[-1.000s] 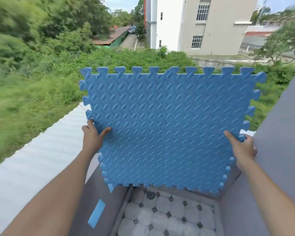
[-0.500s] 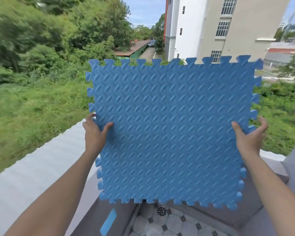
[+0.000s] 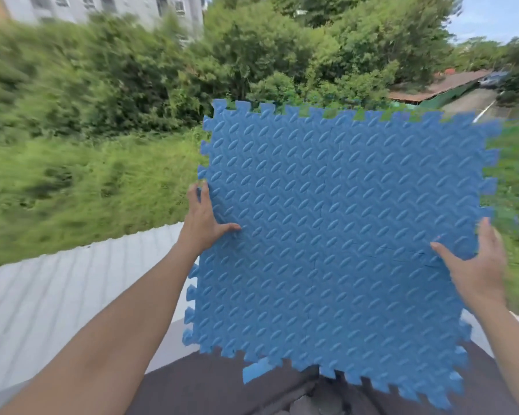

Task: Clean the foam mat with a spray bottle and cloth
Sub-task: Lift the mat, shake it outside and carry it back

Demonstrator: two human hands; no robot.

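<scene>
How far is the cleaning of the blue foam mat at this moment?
Done: nothing can be confirmed; the foam mat shows no visible wet patch or wipe mark. In hand: the left hand and right hand grip its side edges and hold it upright over the grey ledge. Left: spraying and wiping, as far as visible, since no spray bottle or cloth is in view.

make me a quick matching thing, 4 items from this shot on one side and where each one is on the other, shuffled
Things:
1. left hand
2. right hand
3. foam mat
4. strip of blue tape

Places:
A. held up in the air between both hands
B. gripping the mat's left edge
C. on the dark ledge under the mat's bottom edge
D. gripping the mat's right edge

Pairs: 1-B, 2-D, 3-A, 4-C
</scene>
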